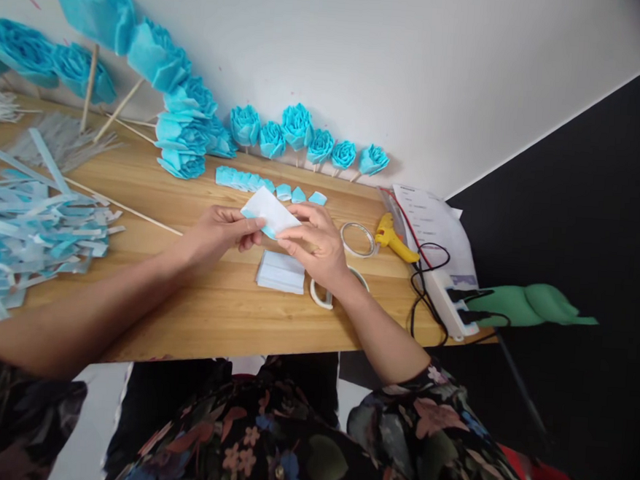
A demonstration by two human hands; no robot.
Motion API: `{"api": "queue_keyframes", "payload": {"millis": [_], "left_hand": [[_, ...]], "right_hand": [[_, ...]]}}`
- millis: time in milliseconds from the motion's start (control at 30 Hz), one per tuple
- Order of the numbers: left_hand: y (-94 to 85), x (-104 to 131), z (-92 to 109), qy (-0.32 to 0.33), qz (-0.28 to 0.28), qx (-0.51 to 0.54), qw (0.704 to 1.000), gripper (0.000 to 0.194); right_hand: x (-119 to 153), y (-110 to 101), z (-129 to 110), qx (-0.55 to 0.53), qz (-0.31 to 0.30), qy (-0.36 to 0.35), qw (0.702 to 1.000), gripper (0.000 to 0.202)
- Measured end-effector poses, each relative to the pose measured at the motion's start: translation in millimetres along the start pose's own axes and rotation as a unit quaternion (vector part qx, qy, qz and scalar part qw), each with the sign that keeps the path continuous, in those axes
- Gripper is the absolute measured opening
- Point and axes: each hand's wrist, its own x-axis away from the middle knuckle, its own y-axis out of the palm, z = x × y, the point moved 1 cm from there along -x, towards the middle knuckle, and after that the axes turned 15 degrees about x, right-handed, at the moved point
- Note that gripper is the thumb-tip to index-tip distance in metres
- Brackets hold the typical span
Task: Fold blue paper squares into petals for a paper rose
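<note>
A small white sheet with a blue edge [270, 209] is held up between both hands over the table. My left hand [227, 230] pinches its left end between thumb and fingers. On the right end, my right hand [317, 246] has its fingers closed on the same sheet. Just below the hands lies a stack of pale rectangular sheets [281, 272]. Behind them runs a row of small folded blue pieces [247, 181]. One roll of tape [358, 240] lies right of my right hand; another roll [321, 296] is partly hidden under my right wrist.
Blue paper flowers [298, 125] on sticks line the wall. Cut blue and white strips [35, 235] are heaped at the left. At the right are a yellow glue gun [395, 239], a printed paper [436, 222], a white power strip [450, 307] with black cables and a green object [534, 306].
</note>
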Motion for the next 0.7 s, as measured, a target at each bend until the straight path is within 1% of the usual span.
{"api": "queue_keyframes", "payload": {"millis": [67, 100, 167, 233, 300, 433, 533, 600, 700], "left_hand": [[0.4, -0.3, -0.6, -0.014, 0.0, 0.03, 0.999, 0.034], [0.7, -0.1, -0.4, -0.019, -0.003, 0.041, 0.999, 0.034], [1.1, 0.7, 0.6, -0.027, -0.01, 0.059, 0.998, 0.034], [1.2, 1.3, 1.6, -0.029, -0.02, 0.057, 0.998, 0.034], [0.8, 1.7, 2.3, -0.026, -0.03, 0.024, 0.999, 0.034], [-0.1, 2.5, 3.0, -0.005, -0.056, -0.09, 0.994, 0.035], [-0.6, 3.6, 3.0, 0.029, -0.046, -0.139, 0.989, 0.033], [-0.8, 4.6, 2.6, 0.052, -0.027, -0.156, 0.986, 0.032], [-0.7, 5.8, 1.7, 0.073, -0.018, -0.171, 0.982, 0.031]], "right_hand": [[-1.6, -0.9, 1.4, 0.026, 0.0, -0.037, 0.999, 0.007], [-2.2, -1.1, 2.1, 0.037, -0.004, -0.049, 0.998, 0.013], [-3.0, -1.3, 3.4, 0.053, -0.022, -0.054, 0.997, 0.027], [-3.0, -1.1, 4.5, 0.06, -0.041, -0.046, 0.996, 0.034], [-2.4, -0.5, 5.2, 0.057, -0.047, -0.044, 0.996, 0.03], [-1.2, 1.0, 5.0, 0.044, -0.042, -0.049, 0.997, 0.015], [-0.8, 1.1, 2.6, 0.02, -0.029, -0.039, 0.999, 0.005], [-0.3, 0.9, 0.6, -0.005, -0.014, -0.02, 1.0, 0.003], [0.8, 1.0, -1.1, -0.045, -0.009, 0.041, 0.998, 0.007]]}}
